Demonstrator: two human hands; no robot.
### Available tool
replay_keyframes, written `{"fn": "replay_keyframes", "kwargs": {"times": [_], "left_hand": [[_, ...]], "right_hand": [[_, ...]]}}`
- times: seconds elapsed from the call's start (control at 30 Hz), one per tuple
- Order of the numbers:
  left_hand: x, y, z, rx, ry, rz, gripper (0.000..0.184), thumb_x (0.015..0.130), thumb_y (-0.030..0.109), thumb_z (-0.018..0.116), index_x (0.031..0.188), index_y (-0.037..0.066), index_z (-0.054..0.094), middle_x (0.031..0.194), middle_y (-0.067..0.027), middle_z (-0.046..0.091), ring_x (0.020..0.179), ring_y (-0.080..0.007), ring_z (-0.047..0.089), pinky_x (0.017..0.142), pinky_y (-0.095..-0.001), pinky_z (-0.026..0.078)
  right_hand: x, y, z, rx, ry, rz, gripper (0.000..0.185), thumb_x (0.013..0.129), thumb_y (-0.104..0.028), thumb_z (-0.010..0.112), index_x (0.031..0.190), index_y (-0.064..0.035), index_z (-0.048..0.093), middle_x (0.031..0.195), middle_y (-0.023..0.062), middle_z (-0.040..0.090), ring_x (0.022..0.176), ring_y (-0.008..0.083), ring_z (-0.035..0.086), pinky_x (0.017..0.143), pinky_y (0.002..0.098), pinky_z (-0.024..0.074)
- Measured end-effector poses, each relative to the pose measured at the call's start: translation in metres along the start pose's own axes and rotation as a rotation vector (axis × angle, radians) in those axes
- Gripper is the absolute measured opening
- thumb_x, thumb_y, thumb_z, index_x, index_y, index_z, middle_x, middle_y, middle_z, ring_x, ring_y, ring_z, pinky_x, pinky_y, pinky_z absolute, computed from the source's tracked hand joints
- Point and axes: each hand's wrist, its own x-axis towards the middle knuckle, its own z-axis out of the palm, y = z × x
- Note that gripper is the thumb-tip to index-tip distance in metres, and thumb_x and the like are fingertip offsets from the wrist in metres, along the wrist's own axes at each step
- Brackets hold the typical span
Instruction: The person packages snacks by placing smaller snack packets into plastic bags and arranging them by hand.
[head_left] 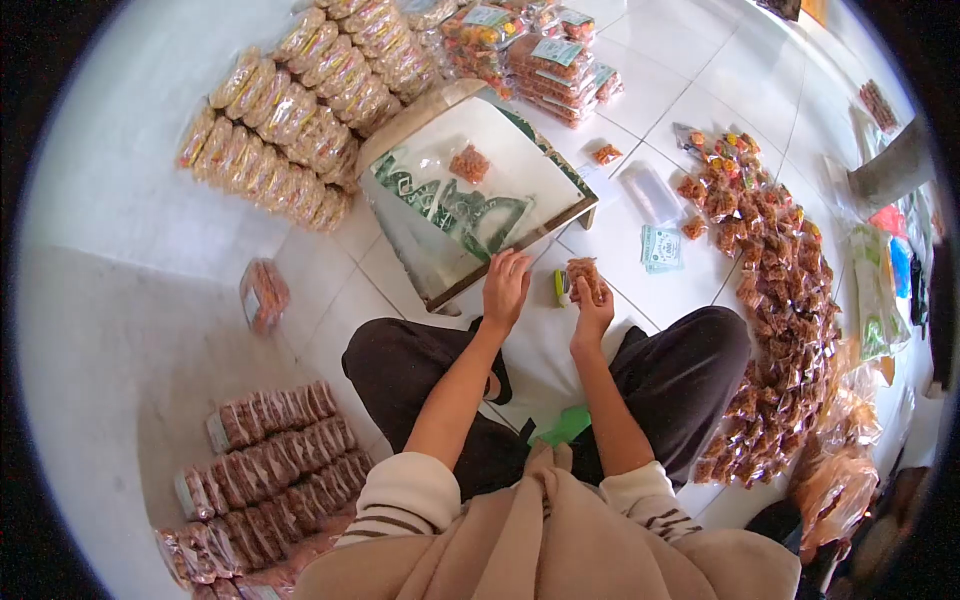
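My right hand (592,318) is closed around a small clear packet of reddish-brown snacks (585,278), held above the floor between my knees. A small green and black tool, perhaps a stapler (561,288), shows just left of that packet. At the near edge of a low table (530,225), my left hand (507,290) has its fingers extended, with nothing visible in them. On the tabletop, which has a green printed pattern, lies another small snack packet (469,164).
Long packs of round snacks (290,120) are stacked back left; brown packs (280,450) lie in rows near left. Many small packets (785,310) cover the floor at right. Pale green labels (662,248) and a clear plastic container (652,192) lie right of the table.
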Motion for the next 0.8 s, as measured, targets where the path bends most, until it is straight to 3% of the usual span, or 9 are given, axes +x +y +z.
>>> {"fn": "replay_keyframes", "kwargs": {"times": [0.03, 0.07, 0.13, 0.37, 0.6, 0.67, 0.7, 0.73, 0.8], "left_hand": [[0.002, 0.001, -0.001, -0.092, 0.058, -0.04, 0.026, 0.078, 0.011, 0.056, 0.104, 0.009, 0.057, 0.112, -0.007, 0.053, 0.11, -0.0271, 0.044, 0.096, -0.0444, 0.031], [0.004, 0.002, -0.001, -0.093, 0.064, -0.044, 0.026, 0.078, 0.011, 0.056, 0.104, 0.009, 0.057, 0.112, -0.007, 0.053, 0.11, -0.0271, 0.044, 0.096, -0.0444, 0.031], [0.01, 0.01, -0.006, -0.147, 0.186, -0.143, 0.025, 0.087, 0.022, 0.046, 0.101, 0.005, 0.059, 0.101, -0.0105, 0.059, 0.102, -0.029, 0.05, 0.095, -0.0395, 0.033], [0.017, 0.014, -0.02, -0.361, 0.307, -0.265, 0.016, 0.084, 0.013, 0.051, 0.095, 0.008, 0.061, 0.099, -0.0072, 0.06, 0.101, -0.028, 0.053, 0.093, -0.0453, 0.034], [0.021, 0.017, -0.041, -0.398, 0.409, -0.131, 0.018, 0.081, 0.008, 0.055, 0.098, 0.008, 0.061, 0.102, -0.0066, 0.059, 0.103, -0.0268, 0.052, 0.094, -0.0465, 0.033], [0.018, 0.015, -0.046, -0.473, 0.422, -0.103, 0.019, 0.081, 0.008, 0.055, 0.099, 0.008, 0.061, 0.103, -0.0062, 0.059, 0.103, -0.0266, 0.053, 0.094, -0.0466, 0.033], [0.016, 0.015, -0.049, -0.436, 0.41, -0.073, 0.02, 0.08, 0.007, 0.055, 0.099, 0.008, 0.061, 0.103, -0.0055, 0.059, 0.103, -0.0263, 0.052, 0.093, -0.0461, 0.034], [0.014, 0.014, -0.051, -0.4, 0.396, -0.042, 0.021, 0.08, 0.006, 0.055, 0.1, 0.008, 0.061, 0.103, -0.0049, 0.06, 0.104, -0.0261, 0.052, 0.093, -0.0455, 0.034], [0.013, 0.009, -0.054, -0.279, 0.399, 0.015, 0.019, 0.082, 0.01, 0.053, 0.099, 0.008, 0.061, 0.107, -0.0096, 0.056, 0.105, -0.0264, 0.051, 0.092, -0.0431, 0.035]], "right_hand": [[-0.007, -0.008, 0.003, -0.04, -0.039, -0.009, 0.037, 0.074, -0.015, 0.068, 0.102, 0.0012, 0.051, 0.094, 0.0076, 0.058, 0.083, 0.0121, 0.055, 0.071, 0.0232, 0.0453], [-0.015, -0.015, 0.009, -0.078, -0.079, -0.019, 0.038, 0.074, -0.016, 0.068, 0.103, 0.0022, 0.052, 0.095, 0.0082, 0.058, 0.084, 0.0127, 0.056, 0.072, 0.0235, 0.0453], [-0.02, -0.011, 0.013, -0.162, -0.16, -0.07, 0.04, 0.074, -0.016, 0.068, 0.106, 0.0023, 0.051, 0.094, 0.0066, 0.058, 0.082, 0.0116, 0.055, 0.07, 0.0228, 0.0447], [-0.037, -0.016, 0.035, -0.463, -0.281, -0.104, 0.042, 0.073, -0.013, 0.067, 0.108, 0.004, 0.051, 0.091, 0.0098, 0.061, 0.078, 0.0154, 0.058, 0.068, 0.0254, 0.047], [-0.019, -0.024, 0.087, -0.512, -0.439, -0.247, 0.036, 0.075, -0.01, 0.064, 0.106, 0.0035, 0.053, 0.088, 0.0103, 0.062, 0.069, 0.0176, 0.059, 0.064, 0.0269, 0.0473], [0.004, -0.004, 0.098, -0.699, -0.454, -0.258, 0.035, 0.075, -0.009, 0.063, 0.106, 0.0024, 0.054, 0.088, 0.0098, 0.062, 0.07, 0.0182, 0.06, 0.062, 0.0279, 0.0469], [0.006, -0.002, 0.107, -0.455, -0.568, -0.422, 0.036, 0.073, -0.01, 0.064, 0.106, 0.0014, 0.054, 0.089, 0.0118, 0.062, 0.077, 0.0188, 0.059, 0.066, 0.0288, 0.0458], [0.008, 0.001, 0.114, -0.452, -0.58, -0.424, 0.036, 0.073, -0.01, 0.064, 0.106, 0.0014, 0.054, 0.089, 0.0118, 0.062, 0.077, 0.0188, 0.059, 0.066, 0.0288, 0.0458], [0.015, 0.005, 0.129, -0.32, -0.568, -0.161, 0.041, 0.071, -0.014, 0.066, 0.107, 0.0003, 0.053, 0.095, 0.0141, 0.061, 0.086, 0.0186, 0.058, 0.073, 0.0279, 0.0441]]}}
